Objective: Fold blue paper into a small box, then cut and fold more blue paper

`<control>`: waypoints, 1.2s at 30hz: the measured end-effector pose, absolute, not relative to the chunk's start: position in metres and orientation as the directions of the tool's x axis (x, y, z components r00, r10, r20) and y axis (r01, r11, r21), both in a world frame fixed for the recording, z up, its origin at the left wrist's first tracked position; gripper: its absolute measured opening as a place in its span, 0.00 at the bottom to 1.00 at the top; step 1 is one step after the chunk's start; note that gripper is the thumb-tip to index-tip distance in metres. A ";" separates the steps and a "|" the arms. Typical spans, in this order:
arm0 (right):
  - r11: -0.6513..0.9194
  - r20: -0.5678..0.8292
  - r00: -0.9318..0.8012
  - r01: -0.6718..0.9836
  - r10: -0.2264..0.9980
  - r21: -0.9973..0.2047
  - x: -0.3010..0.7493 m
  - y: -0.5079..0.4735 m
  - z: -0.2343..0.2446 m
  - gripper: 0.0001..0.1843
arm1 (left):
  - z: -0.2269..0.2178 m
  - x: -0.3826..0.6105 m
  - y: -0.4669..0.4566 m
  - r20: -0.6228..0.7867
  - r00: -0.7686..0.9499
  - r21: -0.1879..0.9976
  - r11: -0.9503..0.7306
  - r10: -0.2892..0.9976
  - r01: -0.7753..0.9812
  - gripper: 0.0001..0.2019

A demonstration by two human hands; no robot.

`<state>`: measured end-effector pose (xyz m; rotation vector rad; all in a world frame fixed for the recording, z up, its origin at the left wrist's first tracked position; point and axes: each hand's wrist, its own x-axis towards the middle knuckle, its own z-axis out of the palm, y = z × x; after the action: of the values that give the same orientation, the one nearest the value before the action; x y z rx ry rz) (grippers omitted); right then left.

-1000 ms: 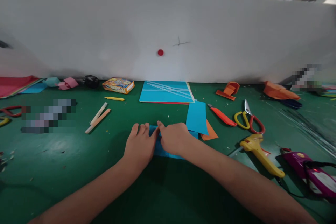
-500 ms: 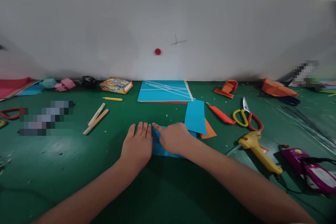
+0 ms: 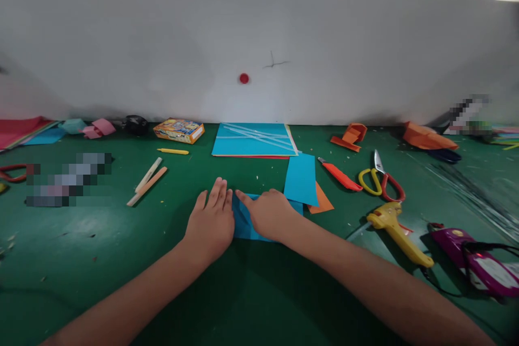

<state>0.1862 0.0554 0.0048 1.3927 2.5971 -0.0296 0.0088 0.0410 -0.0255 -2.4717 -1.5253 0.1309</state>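
Note:
A folded piece of blue paper (image 3: 245,224) lies flat on the green table, partly covered by both hands. My left hand (image 3: 211,221) rests flat over its left edge, fingers stretched away from me. My right hand (image 3: 270,213) presses on the paper from the right. Its index finger points left near the paper's far edge, and the other fingers curl in, their undersides hidden. Just beyond my right wrist lies a blue paper rectangle (image 3: 300,178), overlapping an orange paper piece (image 3: 321,200).
Blue sheets (image 3: 251,143) with thin strips lie by the white partition (image 3: 162,54). To the right are a utility knife (image 3: 340,175), scissors (image 3: 381,178), a yellow glue gun (image 3: 399,232) and a purple corded device (image 3: 470,259). Leftward are wooden sticks (image 3: 148,186), a yellow pen (image 3: 173,151) and a small box (image 3: 179,130).
My left hand's fingers have lifted and reached slightly farther forward, with the middle ones closer together. My right hand stays on the paper, nearly unmoved. The view has shifted slightly.

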 end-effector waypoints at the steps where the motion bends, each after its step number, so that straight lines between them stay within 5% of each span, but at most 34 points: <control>1: 0.554 -0.174 -0.536 0.829 0.826 0.078 0.186 0.055 0.004 0.36 | -0.024 0.009 0.041 0.037 0.448 -0.250 -0.426 0.893 0.870 0.29; 20: 0.247 -0.285 -0.204 0.961 0.937 0.124 0.273 0.015 0.012 0.33 | -0.034 -0.018 0.042 0.015 0.406 -0.037 -0.405 0.914 0.914 0.43; 36: 0.125 -0.198 -0.135 0.990 0.971 -0.066 0.307 0.007 0.003 0.30 | -0.021 -0.019 0.041 -0.100 0.415 -0.001 -0.418 0.904 0.909 0.45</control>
<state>0.3075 0.0073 0.0031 1.9923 2.2740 -0.2755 -0.0188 0.0409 -0.0206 -2.6875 -1.7225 0.1359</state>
